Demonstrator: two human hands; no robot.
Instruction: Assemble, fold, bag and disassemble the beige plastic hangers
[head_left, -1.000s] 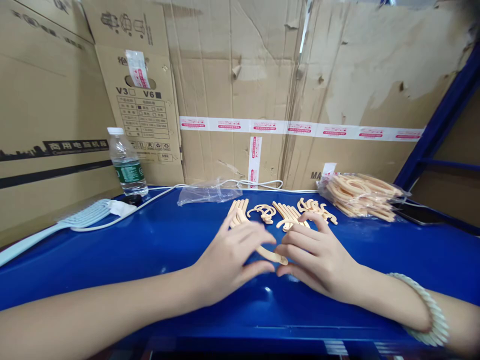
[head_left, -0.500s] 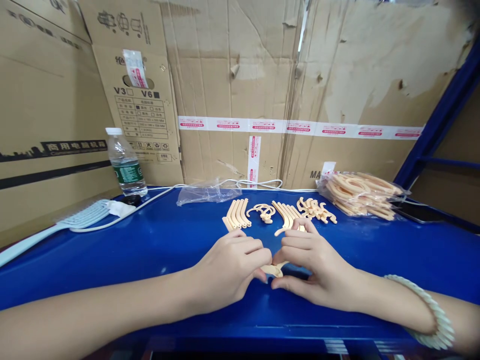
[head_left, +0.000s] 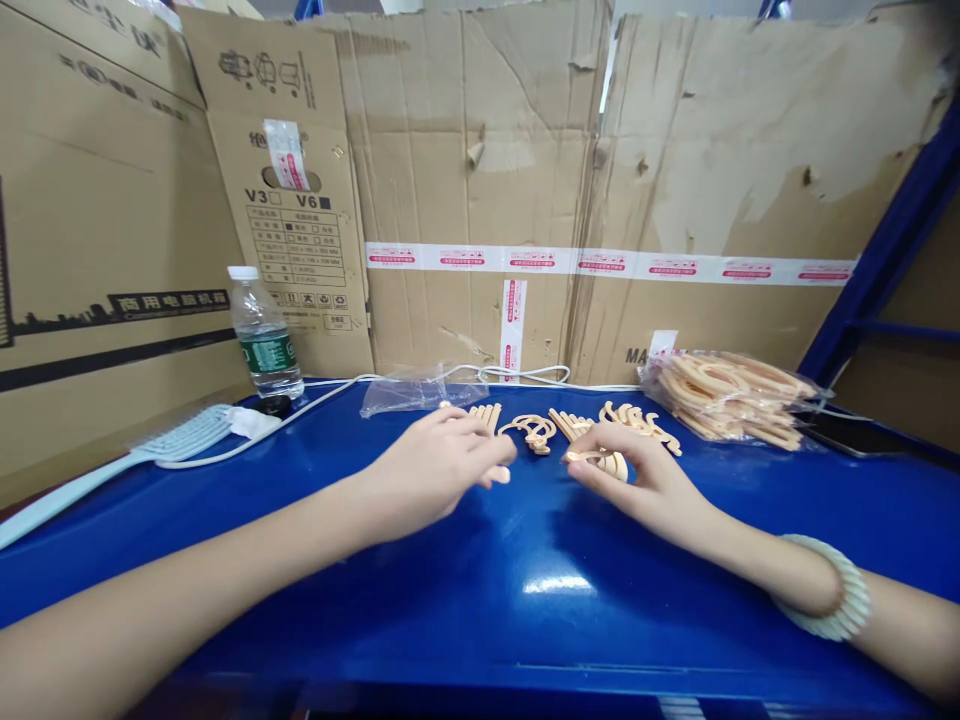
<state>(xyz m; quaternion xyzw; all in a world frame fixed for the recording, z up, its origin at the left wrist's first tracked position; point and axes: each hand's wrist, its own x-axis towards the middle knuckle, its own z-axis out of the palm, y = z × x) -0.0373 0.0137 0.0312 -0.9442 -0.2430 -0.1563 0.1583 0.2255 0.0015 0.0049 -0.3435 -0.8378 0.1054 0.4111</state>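
Note:
Both my hands are raised apart above the blue table. My left hand (head_left: 439,462) curls its fingers over the left row of beige curved strips (head_left: 486,414). A beige strip end (head_left: 496,475) shows below its fingers, apparently in its grasp. My right hand (head_left: 637,470) pinches a small beige curved piece (head_left: 577,457) between thumb and forefinger, in front of the right row of strips (head_left: 570,423). Between the rows lies a small heap of thin curved pieces (head_left: 536,432). More short hooked pieces (head_left: 643,424) lie behind my right hand. My hands hide the near ends of both rows.
A clear bag of beige curved parts (head_left: 731,400) and a dark phone (head_left: 851,435) lie at the back right. An empty-looking plastic bag (head_left: 409,392), a white cable, a water bottle (head_left: 266,340) and a pale blue brush (head_left: 176,435) are left. Cardboard walls (head_left: 480,190) stand behind.
My hands have parted from a beige piece they held together near the table's front. Both are now farther back, the left over the left row. The view has shifted slightly.

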